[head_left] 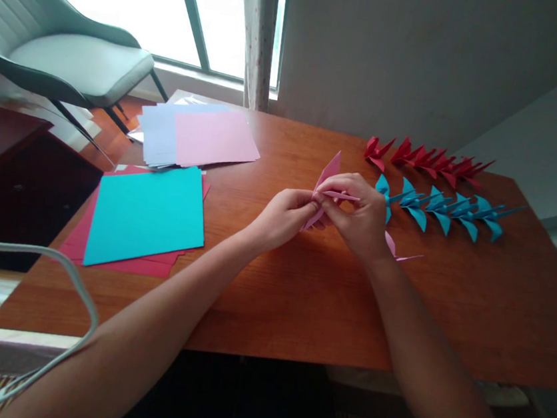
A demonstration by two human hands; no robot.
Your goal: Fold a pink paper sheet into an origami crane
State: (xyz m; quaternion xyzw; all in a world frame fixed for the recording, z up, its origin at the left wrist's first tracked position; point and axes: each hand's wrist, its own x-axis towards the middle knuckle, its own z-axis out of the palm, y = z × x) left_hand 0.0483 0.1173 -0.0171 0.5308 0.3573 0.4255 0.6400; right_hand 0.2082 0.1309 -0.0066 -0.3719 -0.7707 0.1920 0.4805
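Note:
A pink paper crane (331,167) is held above the middle of the wooden table, one wing pointing up and a narrow point sticking out to the right. My left hand (285,215) pinches it from the left near its centre. From the right, my right hand (361,215) grips the crane with thumb and fingers close to the left thumb. Fingers cover much of the folded body. Behind my right wrist another pink folded crane (390,244) lies on the table, partly hidden.
Red paper cranes (425,160) and blue paper cranes (439,207) stand in two rows at the back right. Blue sheets (150,214) lie over red sheets (73,243) on the left, with pink sheets (216,136) and lavender sheets (159,135) behind. A white cable (83,291) loops at lower left.

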